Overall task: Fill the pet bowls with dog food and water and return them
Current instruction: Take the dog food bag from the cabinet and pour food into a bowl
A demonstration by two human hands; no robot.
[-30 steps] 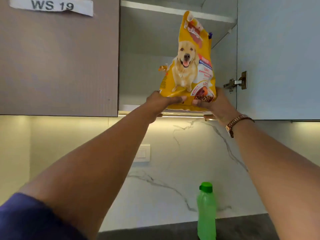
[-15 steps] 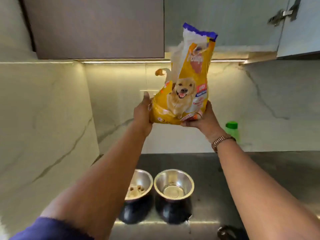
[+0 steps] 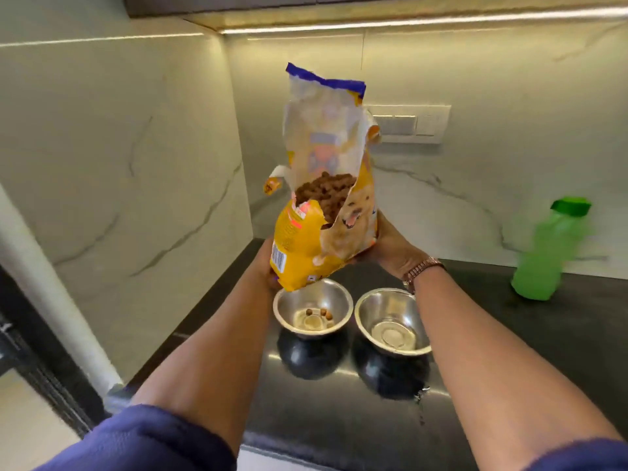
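Note:
I hold a torn-open yellow dog food bag [image 3: 306, 246] upright in the air with both hands; brown kibble shows through its opening. My left hand [image 3: 266, 263] grips its lower left side and my right hand [image 3: 387, 246] its lower right side. Right below the bag stands the left steel bowl [image 3: 282, 309], holding a few kibble pieces. The right steel bowl [image 3: 362, 316] sits beside it, shiny inside; I cannot tell if it holds water. A green water bottle [image 3: 547, 253] stands on the counter at the right, blurred.
The bowls rest on a glossy black counter [image 3: 509, 351] in a corner of marble-look walls. A switch plate [image 3: 411, 124] is on the back wall behind the bag. The counter's left edge drops off beside a white pillar [image 3: 51, 290].
The bag came down from the open upper cabinet to just above the left bowl, still in both hands. The view tilted down from the cabinet to the counter and bowls.

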